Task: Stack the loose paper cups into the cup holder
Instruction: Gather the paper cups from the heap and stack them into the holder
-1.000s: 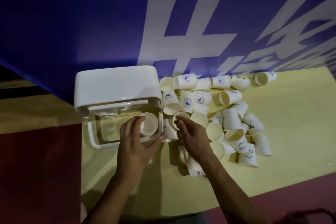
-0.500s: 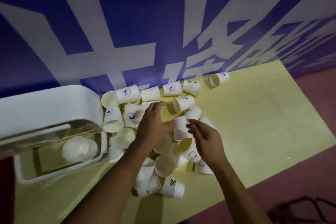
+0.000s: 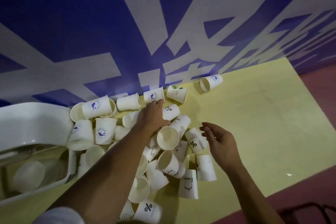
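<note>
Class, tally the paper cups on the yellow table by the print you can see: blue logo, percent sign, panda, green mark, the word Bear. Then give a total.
Blue-logo cups: 5
Percent-sign cups: 2
Panda cup: 1
Green-mark cup: 1
Bear cup: 1
Total: 10

The cup holder (image 3: 36, 129) sits at the left end of the surface (image 3: 254, 132), against the wall (image 3: 91, 23) behind it, with a cup (image 3: 29, 174) lying inside. Just right of it the loose cups (image 3: 101, 132) lie heaped (most on their sides, touching or overlapping), with a row along the wall. One lone cup (image 3: 211, 82) lies apart at that row's right end. The left hand (image 3: 152, 114) reaches across the heap and grips the panda cup (image 3: 171, 112) near its far edge. The right hand (image 3: 218, 140) hovers at the heap's right side.
</note>
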A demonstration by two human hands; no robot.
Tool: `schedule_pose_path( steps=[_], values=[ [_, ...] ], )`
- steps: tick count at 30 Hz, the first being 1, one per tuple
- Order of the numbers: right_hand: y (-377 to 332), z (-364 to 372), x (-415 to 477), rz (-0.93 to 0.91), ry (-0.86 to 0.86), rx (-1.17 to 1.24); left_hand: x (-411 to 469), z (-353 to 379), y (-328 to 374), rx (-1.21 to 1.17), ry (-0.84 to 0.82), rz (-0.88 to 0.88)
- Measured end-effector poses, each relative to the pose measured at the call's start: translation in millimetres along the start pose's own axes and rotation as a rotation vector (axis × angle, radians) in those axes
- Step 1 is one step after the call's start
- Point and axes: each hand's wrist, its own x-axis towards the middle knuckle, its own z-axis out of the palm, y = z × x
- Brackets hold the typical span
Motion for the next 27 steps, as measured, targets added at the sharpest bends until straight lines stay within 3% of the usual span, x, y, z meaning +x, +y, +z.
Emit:
schedule_pose_path(
  steps=[6, 11, 20, 27],
  values=[
    [5.9, -9.0, 49.9, -0.001, -0.019, -0.082, 11.5, 5.1, -2.0, 0.091, 0.011, 0.029],
    [4.1, -23.3, 122.9, -0.141, 0.003, -0.419, 7.6, -8.9, -7.7, -0.028, 0.018, 0.033],
    [-6.6, -3.8, 219.5, -0.434, -0.132, -1.182, -38.3, -46.2, -22.1, -0.29, 0.305, 0.02],
    [-1.8, -3.0, 231.0, -0.543, -0.143, -1.319, -62.6, -49.8, -36.7, -0.401, 0.358, -0.044]
  ],
)
